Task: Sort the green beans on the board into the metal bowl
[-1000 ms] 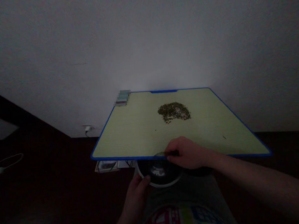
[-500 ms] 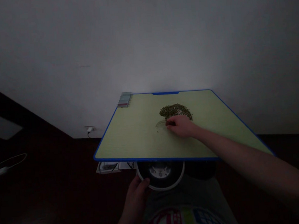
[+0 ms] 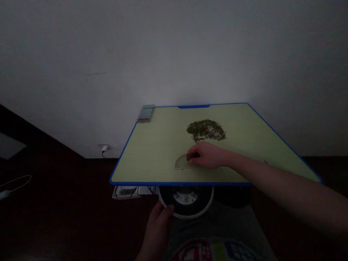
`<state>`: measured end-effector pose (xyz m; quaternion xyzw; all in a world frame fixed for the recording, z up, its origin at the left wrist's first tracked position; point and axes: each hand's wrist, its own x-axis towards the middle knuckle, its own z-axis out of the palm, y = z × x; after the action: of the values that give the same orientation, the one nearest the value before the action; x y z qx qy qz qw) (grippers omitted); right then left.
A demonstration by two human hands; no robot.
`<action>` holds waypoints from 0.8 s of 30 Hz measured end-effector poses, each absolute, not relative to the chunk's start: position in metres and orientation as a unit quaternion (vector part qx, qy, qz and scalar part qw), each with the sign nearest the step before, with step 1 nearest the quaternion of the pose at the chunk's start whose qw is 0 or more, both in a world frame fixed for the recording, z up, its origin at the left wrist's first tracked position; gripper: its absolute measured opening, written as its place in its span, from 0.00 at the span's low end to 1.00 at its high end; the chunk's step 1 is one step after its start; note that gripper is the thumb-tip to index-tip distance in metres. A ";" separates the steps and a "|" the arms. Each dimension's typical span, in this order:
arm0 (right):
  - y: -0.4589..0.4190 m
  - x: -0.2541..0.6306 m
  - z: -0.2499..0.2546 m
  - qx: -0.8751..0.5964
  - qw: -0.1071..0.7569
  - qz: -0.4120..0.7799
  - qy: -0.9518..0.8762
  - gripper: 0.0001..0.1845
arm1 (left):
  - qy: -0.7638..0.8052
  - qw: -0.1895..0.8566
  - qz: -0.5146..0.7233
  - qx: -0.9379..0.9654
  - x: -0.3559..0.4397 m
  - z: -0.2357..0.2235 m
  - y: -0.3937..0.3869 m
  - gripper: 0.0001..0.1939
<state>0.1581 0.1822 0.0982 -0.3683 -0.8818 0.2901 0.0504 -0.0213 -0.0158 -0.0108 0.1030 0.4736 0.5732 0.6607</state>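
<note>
Pinching a clear protractor (image 3: 182, 163) on the desk (image 3: 152, 156), the right hand (image 3: 207, 155) sits just below a heap of green seeds (image 3: 206, 130); a careless sweep could scatter them. The left hand (image 3: 157, 227) clasps a white-rimmed dish (image 3: 186, 198).

"What's on the table (image 3: 152, 158)?"

"A heap of seeds (image 3: 205, 130) toward the far edge, and a protractor (image 3: 182, 163) nearer, to the heap's left."

"Where's the right hand (image 3: 207, 155)?"

"Over the table, just right of the protractor, its fingers (image 3: 190, 157) on the protractor's end."

"And at the near edge?"

"A bowl (image 3: 186, 203) just beyond it, toward you, with the left hand (image 3: 158, 227) at its rim."

"The far left corner?"

"A blurred packet (image 3: 145, 113)."
</note>
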 end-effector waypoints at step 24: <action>0.123 0.191 0.097 -0.279 0.102 0.281 -0.913 0.11 | 0.465 0.668 0.576 0.081 -0.015 -0.010 -0.016 0.17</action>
<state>0.1911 0.1225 0.0971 -0.2795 -0.9125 0.2807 0.1023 -0.0150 -0.0157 -0.0098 0.0809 0.4653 0.5756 0.6676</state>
